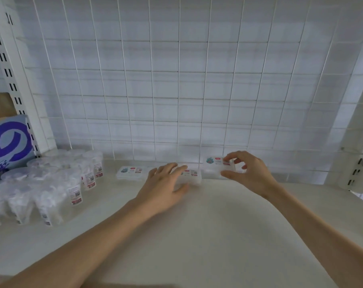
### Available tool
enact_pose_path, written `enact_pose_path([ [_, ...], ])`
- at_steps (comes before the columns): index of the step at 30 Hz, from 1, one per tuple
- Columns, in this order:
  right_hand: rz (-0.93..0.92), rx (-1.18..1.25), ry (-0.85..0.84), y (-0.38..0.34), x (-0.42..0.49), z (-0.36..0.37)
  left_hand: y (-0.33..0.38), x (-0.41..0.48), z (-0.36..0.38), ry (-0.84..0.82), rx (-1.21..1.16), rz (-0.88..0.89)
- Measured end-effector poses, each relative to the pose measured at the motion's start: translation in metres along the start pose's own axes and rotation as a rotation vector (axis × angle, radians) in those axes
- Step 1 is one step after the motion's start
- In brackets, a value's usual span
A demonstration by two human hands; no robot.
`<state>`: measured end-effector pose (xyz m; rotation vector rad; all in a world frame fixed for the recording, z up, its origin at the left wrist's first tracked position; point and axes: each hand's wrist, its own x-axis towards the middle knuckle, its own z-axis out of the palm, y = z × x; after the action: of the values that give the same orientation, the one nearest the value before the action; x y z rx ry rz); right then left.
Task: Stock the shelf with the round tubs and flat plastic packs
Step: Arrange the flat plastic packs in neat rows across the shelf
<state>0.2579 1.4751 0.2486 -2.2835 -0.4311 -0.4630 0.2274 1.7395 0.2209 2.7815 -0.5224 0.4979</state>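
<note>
Cool, even white light falls from above, bright and without harsh glare. Faint soft shadows sit under the left hand (166, 185) and right hand (251, 173) on the shelf (218, 229). Focus is soft throughout: the tubs (51, 183) smear together and the flat pack (217, 164) label is unreadable. The wire grid (176, 80) and uprights (14, 80) bow outward at the edges.

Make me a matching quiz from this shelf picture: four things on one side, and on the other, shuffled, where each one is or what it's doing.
Things:
1. round tubs
2. left hand
3. right hand
4. blue box

Places or states:
A. pinches the rightmost flat pack
B. far left, beyond the white upright
C. grouped on the left part of the shelf
D. rests on the middle flat pack

Pairs: 1-C, 2-D, 3-A, 4-B.
</note>
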Motion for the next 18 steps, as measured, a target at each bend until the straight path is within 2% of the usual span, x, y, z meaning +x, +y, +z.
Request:
enact_pose_path([
  [5, 0.137, -0.074, -0.118, 0.026, -0.007, -0.002, 0.002, -0.004, 0.009, -0.141, 0.116, -0.022],
  [12, 0.092, -0.248, -0.179, 0.020, -0.009, 0.015, -0.003, -0.005, 0.015, -0.189, 0.118, 0.000],
  [18, 0.000, -0.486, -0.138, 0.013, -0.006, 0.025, -0.003, -0.004, 0.015, -0.184, 0.112, 0.006],
])
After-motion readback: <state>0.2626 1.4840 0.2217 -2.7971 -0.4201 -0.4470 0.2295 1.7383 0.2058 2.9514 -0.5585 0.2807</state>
